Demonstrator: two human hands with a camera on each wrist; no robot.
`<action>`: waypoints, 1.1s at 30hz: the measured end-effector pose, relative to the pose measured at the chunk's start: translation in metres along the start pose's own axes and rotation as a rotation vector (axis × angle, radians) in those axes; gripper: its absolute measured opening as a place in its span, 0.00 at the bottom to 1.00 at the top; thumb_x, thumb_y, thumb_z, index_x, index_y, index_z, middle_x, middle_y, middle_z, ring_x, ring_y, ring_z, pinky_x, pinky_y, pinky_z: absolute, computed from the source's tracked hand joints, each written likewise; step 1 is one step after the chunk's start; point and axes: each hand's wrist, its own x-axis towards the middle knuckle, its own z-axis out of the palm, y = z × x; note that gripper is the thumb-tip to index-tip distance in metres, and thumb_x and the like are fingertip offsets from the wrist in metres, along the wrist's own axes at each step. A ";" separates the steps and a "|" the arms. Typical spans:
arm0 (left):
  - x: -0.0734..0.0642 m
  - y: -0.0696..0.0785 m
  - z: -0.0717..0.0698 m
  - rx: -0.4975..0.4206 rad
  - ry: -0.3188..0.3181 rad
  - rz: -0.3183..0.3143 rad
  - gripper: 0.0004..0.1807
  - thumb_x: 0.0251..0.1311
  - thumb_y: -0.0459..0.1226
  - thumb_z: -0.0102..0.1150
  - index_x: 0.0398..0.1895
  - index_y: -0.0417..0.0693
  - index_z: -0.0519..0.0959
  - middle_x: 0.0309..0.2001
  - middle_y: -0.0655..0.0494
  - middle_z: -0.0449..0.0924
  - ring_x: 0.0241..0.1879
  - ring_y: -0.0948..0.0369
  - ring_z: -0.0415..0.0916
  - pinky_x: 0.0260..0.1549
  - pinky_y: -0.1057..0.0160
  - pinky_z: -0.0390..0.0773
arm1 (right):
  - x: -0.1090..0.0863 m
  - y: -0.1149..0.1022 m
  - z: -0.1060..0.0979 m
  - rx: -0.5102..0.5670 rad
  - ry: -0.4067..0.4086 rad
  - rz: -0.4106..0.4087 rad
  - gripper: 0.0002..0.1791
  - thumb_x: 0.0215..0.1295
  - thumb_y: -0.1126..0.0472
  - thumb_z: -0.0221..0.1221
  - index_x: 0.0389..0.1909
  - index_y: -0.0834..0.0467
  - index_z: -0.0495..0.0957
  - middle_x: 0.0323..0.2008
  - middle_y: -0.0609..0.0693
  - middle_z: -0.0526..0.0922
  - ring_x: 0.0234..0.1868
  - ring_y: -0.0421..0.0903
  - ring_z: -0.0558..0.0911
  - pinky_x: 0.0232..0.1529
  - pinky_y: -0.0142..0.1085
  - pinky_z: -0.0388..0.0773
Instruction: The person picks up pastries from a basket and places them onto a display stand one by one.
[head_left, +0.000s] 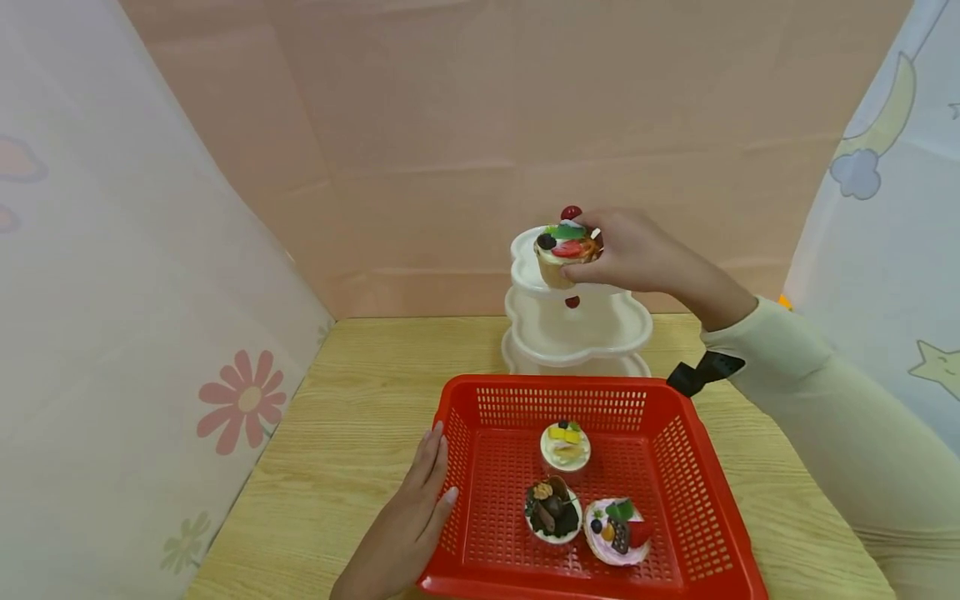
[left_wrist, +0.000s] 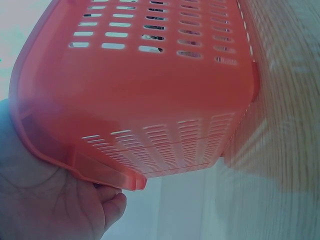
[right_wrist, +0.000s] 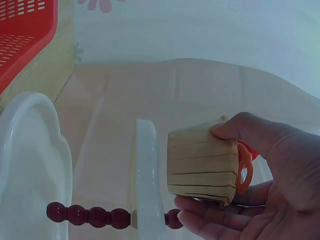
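Observation:
My right hand [head_left: 630, 250] pinches a cupcake [head_left: 557, 271] between thumb and fingers, over the top tier of a white three-tier stand [head_left: 577, 329]. Cream, a strawberry slice and green leaf cover the cupcake's top. In the right wrist view its tan pleated side [right_wrist: 200, 162] faces the top tier [right_wrist: 146, 175], a small gap apart. My left hand [head_left: 401, 529] rests along the left rim of a red basket [head_left: 558, 383], fingers straight. Inside lie a yellow-topped cupcake [head_left: 566, 450], a chocolate-topped cupcake [head_left: 552, 510] and a pink-creamed cupcake [head_left: 617, 533].
Dark red beads [right_wrist: 100, 216] form the stand's centre post, with a red ball [head_left: 572, 213] on top. The basket stands in front of the stand on a wooden table [head_left: 360, 400]. Patterned cloths [head_left: 150, 292] hang at both sides, and a plain peach cloth [head_left: 412, 150] behind.

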 end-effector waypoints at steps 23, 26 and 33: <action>0.000 0.001 0.000 -0.007 -0.011 0.012 0.34 0.71 0.56 0.30 0.75 0.56 0.40 0.75 0.65 0.31 0.73 0.60 0.32 0.60 0.49 0.63 | 0.028 0.001 0.026 -0.030 -0.024 0.081 0.23 0.50 0.49 0.66 0.40 0.62 0.76 0.31 0.54 0.78 0.34 0.50 0.74 0.35 0.38 0.71; 0.000 0.001 -0.001 -0.021 -0.033 -0.002 0.35 0.71 0.57 0.29 0.75 0.57 0.39 0.75 0.66 0.30 0.73 0.60 0.32 0.59 0.47 0.64 | 0.028 0.002 0.028 -0.026 -0.010 0.073 0.24 0.50 0.49 0.65 0.42 0.63 0.76 0.32 0.54 0.78 0.35 0.50 0.74 0.37 0.39 0.71; -0.001 0.002 -0.001 -0.022 -0.036 -0.004 0.35 0.71 0.58 0.29 0.75 0.57 0.40 0.75 0.66 0.30 0.73 0.59 0.32 0.59 0.48 0.64 | 0.023 0.004 0.031 0.025 0.017 0.095 0.35 0.52 0.46 0.64 0.56 0.64 0.70 0.44 0.57 0.78 0.43 0.51 0.75 0.44 0.43 0.74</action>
